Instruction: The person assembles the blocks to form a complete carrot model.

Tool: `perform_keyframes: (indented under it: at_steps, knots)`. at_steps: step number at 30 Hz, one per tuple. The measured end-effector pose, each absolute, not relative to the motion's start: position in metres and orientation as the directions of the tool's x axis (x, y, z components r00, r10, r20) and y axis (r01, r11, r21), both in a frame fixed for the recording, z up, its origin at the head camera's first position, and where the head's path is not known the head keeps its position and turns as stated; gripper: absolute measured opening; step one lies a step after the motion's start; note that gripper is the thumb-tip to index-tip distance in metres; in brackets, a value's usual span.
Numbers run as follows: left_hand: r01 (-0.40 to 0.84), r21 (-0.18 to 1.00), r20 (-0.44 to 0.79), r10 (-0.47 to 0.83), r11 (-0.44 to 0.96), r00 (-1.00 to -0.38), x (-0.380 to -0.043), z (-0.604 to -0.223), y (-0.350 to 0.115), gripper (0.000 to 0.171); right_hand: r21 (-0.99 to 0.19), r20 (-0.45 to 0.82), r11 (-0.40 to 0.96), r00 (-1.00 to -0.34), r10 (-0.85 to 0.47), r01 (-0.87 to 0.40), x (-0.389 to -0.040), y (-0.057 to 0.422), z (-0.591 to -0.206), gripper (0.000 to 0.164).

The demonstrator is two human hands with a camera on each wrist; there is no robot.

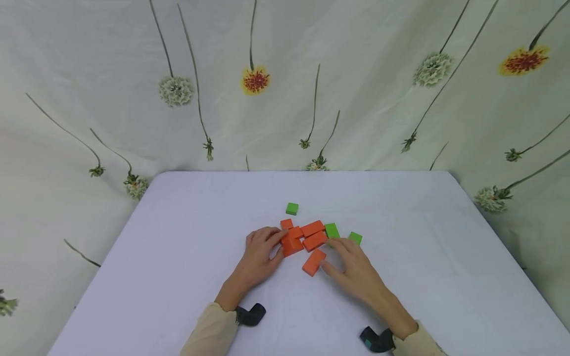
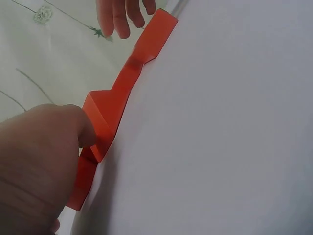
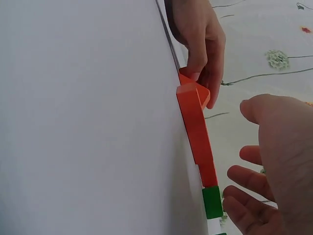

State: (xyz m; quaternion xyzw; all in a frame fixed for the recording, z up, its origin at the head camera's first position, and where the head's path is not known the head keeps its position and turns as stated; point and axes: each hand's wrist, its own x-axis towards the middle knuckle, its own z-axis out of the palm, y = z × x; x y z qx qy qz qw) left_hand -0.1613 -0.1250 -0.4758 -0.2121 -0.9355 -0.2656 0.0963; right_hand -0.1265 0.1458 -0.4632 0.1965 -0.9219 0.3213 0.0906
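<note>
My left hand (image 1: 260, 252) is at the left end of a cluster of orange blocks. Its thumb and fingers pinch an orange triangular block (image 2: 103, 120), thumb on the near side. Over the right part of the cluster, my right hand (image 1: 358, 272) is spread, with nothing between its fingers. Its thumb tip is beside a loose orange rectangular block (image 1: 314, 262) lying askew in front. Two orange oblong blocks, the rear one (image 1: 312, 228) and the front one (image 1: 314, 241), lie near the right fingertips. A green block (image 3: 212, 202) stands at their right end.
One small green block (image 1: 292, 208) lies behind the cluster, and another green block (image 1: 355, 238) is to the right, partly behind the right hand. A white cloth covers the table (image 1: 200, 212). Behind it hangs a flower-patterned curtain (image 1: 285, 113).
</note>
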Motion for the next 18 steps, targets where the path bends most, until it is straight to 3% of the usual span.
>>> perform_keyframes:
  at_steps: [8,18]
  knots:
    - [0.455,0.434,0.306,0.347,0.778,-0.886,-0.163,-0.478,-0.125,0.041,-0.509,0.294,0.714,-0.876,-0.381,-0.481,-0.126,0.135,-0.473,0.047]
    - [0.487,0.406,0.352,0.36,0.773,-0.864,-0.162,-0.476,-0.124,0.036,-0.504,0.3,0.719,-0.878,-0.373,-0.478,-0.13,0.13,-0.476,0.049]
